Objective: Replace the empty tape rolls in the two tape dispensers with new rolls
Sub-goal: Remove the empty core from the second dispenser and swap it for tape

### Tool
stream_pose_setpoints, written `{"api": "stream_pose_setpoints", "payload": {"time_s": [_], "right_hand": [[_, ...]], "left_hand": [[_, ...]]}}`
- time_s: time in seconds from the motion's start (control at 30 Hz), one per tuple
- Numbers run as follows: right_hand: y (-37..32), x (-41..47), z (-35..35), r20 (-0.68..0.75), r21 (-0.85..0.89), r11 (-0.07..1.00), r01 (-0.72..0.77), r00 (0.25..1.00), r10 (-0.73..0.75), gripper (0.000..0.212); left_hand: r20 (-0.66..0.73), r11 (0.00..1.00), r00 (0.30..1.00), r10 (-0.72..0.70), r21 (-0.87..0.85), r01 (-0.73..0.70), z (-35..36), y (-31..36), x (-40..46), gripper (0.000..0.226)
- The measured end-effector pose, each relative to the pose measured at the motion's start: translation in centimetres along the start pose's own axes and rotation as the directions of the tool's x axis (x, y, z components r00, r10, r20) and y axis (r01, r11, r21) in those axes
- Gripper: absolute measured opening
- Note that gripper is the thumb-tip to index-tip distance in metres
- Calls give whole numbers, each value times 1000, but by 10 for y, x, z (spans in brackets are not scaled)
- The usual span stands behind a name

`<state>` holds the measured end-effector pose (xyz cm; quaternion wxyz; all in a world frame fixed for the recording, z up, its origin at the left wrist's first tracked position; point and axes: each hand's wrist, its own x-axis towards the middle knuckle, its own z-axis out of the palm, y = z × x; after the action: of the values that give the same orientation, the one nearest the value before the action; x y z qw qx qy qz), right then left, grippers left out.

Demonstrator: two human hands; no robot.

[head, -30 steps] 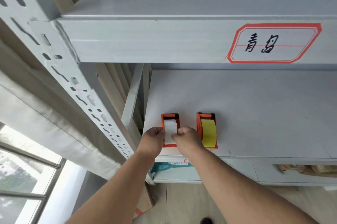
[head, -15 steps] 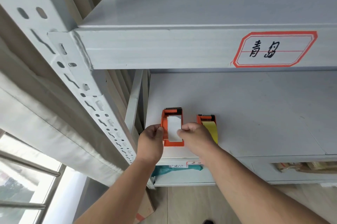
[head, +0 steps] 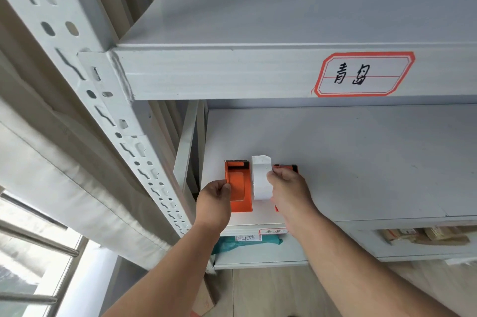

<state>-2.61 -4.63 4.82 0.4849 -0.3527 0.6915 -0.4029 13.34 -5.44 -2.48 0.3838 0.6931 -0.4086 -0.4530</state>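
Tape dispensers sit side by side near the front edge of the grey shelf. The left dispenser, orange, now shows a bare cradle; the left hand pinches its left wall. The right hand grips a white roll by its right side and holds it upright just right of that dispenser, in front of the second dispenser, of which only an orange top corner and a sliver by the wrist show. Half a second ago the white roll sat inside the left dispenser's frame and the second one's yellow tape was in view; now the roll is out and the hand covers the yellow. Above, a shelf beam carries a red-bordered label with handwritten characters. A perforated upright stands to the left, a curtain beside it. Below, a teal bag lies on the lower shelf, with brown packages further right.
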Motion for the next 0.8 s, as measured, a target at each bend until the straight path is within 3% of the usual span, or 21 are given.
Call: {"api": "stream_pose_setpoints", "payload": {"time_s": [0.57, 0.7, 0.8], "right_hand": [[1, -31, -20, 99, 175, 981, -79, 993, 62, 16], [3, -43, -31, 110, 229, 970, -78, 992, 54, 16], [4, -53, -47, 105, 257, 965, -43, 994, 16, 19]], "left_hand": [[-10, 994, 997, -79, 81, 80, 5, -23, -3, 33], [-25, 997, 999, -20, 79, 22, 3, -12, -20, 53], [-121, 992, 985, 124, 3, -124, 7, 22, -47, 50]]}}
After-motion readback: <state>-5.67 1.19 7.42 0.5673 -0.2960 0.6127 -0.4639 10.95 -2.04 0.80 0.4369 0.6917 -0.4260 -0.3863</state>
